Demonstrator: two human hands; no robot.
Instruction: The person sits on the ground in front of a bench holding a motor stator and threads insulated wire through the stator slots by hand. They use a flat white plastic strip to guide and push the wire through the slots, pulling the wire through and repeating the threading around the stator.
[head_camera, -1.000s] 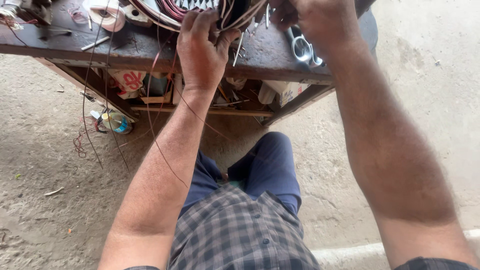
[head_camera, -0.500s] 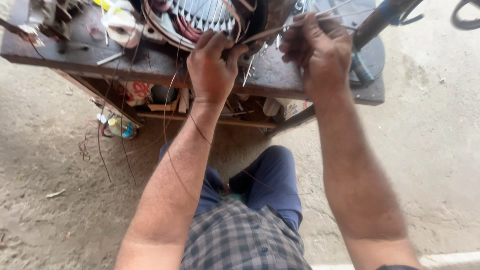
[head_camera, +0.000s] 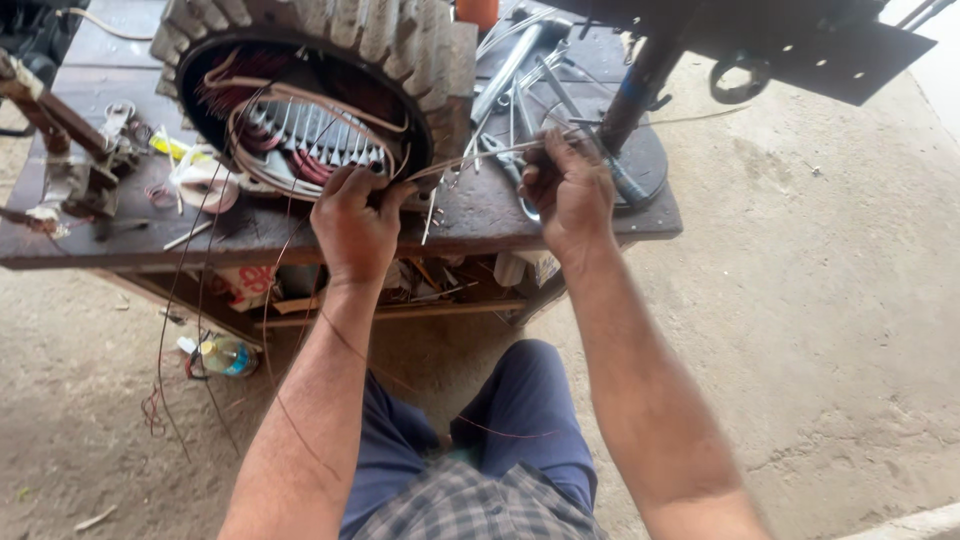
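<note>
Motor stator (head_camera: 300, 90) on workbench (head_camera: 470, 215), tools (head_camera: 520, 70) to its right, bottle (head_camera: 228, 355) on ground beneath

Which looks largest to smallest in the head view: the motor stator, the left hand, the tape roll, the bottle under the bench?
1. Motor stator, by far the largest.
2. Left hand, nearer the camera, so it may look bigger than it is.
3. Tape roll and bottle look alike; I cannot rank them.

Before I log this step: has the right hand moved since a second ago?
Yes. The right hand has drawn away from the motor stator, rightward toward the bench edge, pulling the wire.
</note>
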